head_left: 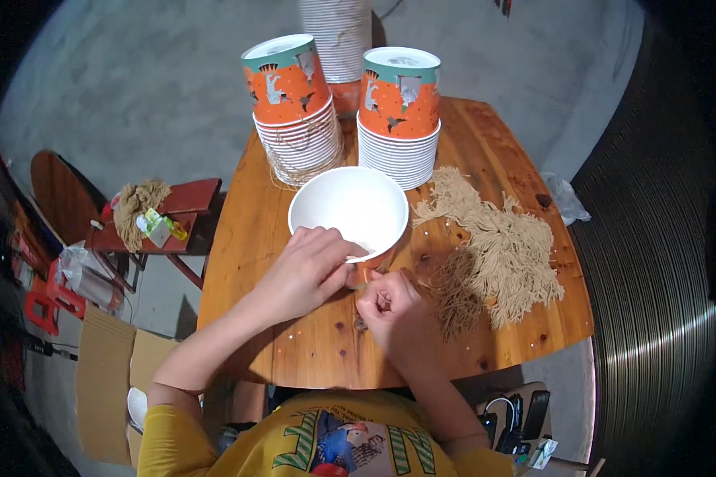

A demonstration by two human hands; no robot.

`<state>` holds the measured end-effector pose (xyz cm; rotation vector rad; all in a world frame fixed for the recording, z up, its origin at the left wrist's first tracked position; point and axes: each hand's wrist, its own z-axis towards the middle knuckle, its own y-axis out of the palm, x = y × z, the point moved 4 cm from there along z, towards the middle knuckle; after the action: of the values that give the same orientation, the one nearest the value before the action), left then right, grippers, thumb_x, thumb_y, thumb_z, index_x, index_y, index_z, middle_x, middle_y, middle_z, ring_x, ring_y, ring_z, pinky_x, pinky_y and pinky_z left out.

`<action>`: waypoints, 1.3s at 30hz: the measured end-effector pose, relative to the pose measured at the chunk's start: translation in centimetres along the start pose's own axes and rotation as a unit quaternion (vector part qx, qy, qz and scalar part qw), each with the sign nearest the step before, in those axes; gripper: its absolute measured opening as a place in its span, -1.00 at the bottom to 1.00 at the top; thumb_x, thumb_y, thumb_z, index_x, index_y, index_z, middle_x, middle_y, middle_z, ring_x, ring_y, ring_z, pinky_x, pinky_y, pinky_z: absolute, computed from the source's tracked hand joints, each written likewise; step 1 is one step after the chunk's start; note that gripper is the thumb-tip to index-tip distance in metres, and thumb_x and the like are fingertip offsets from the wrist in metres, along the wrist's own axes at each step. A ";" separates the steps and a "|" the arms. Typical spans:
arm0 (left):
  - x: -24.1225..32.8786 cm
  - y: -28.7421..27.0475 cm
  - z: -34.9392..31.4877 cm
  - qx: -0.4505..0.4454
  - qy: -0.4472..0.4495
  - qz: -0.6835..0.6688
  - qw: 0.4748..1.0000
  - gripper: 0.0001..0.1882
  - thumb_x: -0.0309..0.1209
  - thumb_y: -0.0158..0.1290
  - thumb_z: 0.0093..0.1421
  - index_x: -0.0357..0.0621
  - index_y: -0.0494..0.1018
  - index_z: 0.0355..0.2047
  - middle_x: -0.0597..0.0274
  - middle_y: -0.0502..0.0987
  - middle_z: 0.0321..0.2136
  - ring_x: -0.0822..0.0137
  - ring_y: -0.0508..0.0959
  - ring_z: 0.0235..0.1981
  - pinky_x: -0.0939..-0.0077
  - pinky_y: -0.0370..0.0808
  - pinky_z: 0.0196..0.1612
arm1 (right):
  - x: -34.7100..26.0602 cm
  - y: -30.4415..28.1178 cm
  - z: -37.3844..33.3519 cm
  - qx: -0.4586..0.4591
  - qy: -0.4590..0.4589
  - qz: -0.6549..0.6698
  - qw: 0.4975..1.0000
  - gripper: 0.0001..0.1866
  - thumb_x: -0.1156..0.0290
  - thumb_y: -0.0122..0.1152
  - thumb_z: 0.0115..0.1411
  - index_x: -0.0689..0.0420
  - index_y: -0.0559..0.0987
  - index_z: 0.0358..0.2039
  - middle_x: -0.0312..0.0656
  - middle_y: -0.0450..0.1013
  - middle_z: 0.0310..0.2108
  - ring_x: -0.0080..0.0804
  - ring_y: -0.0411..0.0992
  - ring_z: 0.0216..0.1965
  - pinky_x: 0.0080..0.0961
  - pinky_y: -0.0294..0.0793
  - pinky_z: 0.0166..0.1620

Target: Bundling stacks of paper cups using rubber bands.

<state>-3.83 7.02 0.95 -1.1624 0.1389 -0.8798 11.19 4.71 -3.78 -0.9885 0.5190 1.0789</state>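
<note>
A white-lined paper bucket with an orange outside stands on the wooden table before me, its mouth tilted up. My left hand grips its near rim, fingers over the edge into the inside and thumb against the outer wall. Close by, my right hand is closed in a pinch at the bucket's near side. Whatever lies between its fingertips is too small to make out. Right of the bucket lies a loose heap of tan cords.
Behind the bucket stand two stacks of nested buckets, the left stack with string draped round it, the right stack plain. A taller white stack rises farther back. At left, a dark red bench holds more cords. Open cardboard lies below.
</note>
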 end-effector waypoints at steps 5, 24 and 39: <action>0.1 0.0 0.6 -0.010 -0.011 -0.021 1.000 -0.72 -0.50 0.00 0.10 -0.09 0.43 -0.13 0.17 0.41 -0.38 0.16 0.43 -0.25 0.30 0.27 -0.12 | 0.3 0.0 0.7 0.072 -0.038 0.025 0.996 -0.80 0.60 0.24 -0.04 0.14 0.36 -0.52 -0.21 0.34 -0.61 -0.44 0.39 -0.62 -0.49 0.39 -0.53; 0.8 0.5 0.8 -0.053 -0.024 -0.039 0.998 -0.60 -0.51 0.00 0.10 -0.04 0.43 -0.01 0.20 0.40 -0.45 0.20 0.44 -0.30 0.31 0.29 -0.14 | 1.2 0.2 1.2 0.084 -0.017 0.069 0.994 -0.84 0.66 0.19 -0.02 0.19 0.38 -0.52 -0.19 0.32 -0.61 -0.49 0.32 -0.64 -0.52 0.34 -0.54; -2.9 1.7 4.2 -0.297 -0.119 -0.178 0.931 -0.85 -0.35 -0.05 0.29 -0.15 0.40 -0.23 0.25 0.49 -0.42 0.40 0.43 -0.35 0.47 0.39 -0.22 | 1.7 0.6 1.1 0.066 -0.005 0.040 0.997 -0.89 0.61 0.18 0.05 0.22 0.41 -0.49 -0.17 0.35 -0.62 -0.47 0.35 -0.63 -0.50 0.37 -0.51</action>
<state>-2.65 12.28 0.37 -1.8951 -0.0105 -1.0395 11.26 6.56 -4.72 -0.8526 0.6192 1.1060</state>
